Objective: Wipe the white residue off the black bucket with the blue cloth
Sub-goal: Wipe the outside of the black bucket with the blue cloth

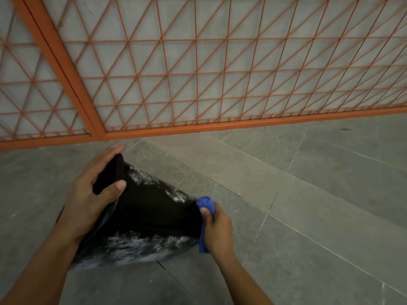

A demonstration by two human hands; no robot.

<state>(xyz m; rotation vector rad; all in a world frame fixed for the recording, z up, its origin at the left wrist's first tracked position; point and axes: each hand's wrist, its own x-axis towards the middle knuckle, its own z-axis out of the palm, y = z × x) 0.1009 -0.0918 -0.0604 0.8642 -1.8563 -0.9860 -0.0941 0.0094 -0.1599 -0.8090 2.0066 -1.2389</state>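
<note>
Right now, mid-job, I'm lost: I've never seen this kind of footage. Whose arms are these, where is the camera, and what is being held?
There is only one picture, taken by a wide-angle camera worn on a person's head, looking forward and down, so the two arms are the wearer's own. No machine is involved. The left hand grips the rim of a black bucket lying on its side on the grey stone floor. The right hand holds a bunched blue cloth against the bucket's base end. White residue shows in streaks along the bucket's lower side, with more along its upper edge, so wiping remains to do. Behind stands an orange metal grille.
</note>
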